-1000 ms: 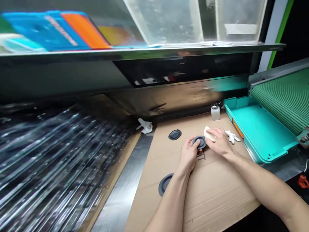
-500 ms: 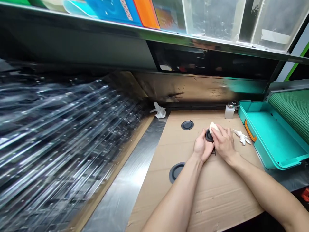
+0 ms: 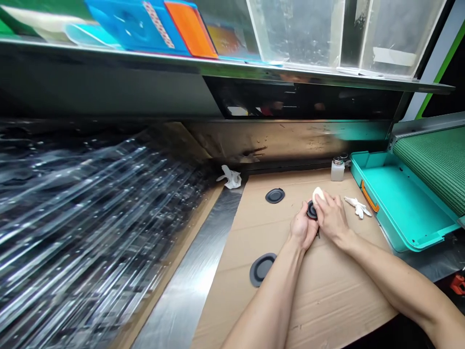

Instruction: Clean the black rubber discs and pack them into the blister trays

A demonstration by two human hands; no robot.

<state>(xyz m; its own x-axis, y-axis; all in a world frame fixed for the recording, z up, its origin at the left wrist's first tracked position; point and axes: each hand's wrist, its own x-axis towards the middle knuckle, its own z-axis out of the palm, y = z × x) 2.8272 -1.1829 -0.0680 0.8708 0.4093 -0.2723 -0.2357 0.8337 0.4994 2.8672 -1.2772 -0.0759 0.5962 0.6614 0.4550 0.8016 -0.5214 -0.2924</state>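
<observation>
My left hand is closed round a small round black part with a raised rim, held above the cardboard sheet. In my right hand is a white pad, pressed against that part; whether it is cloth or sponge I cannot tell. Two more flat black discs lie on the cardboard: one beyond my left hand, the other beside my left forearm, which partly covers it. Right of my right hand lies a crumpled white glove or cloth.
A teal tray with an orange latch stands at the right, beside a green ribbed belt. A small bottle with a metal cap is at the back. Stacked clear plastic fills the left. A shelf edge runs overhead.
The whole view has shifted, so the scene sits slightly lower and further left. Both hands keep hold of the black part and the white pad, with hardly any change in pose.
</observation>
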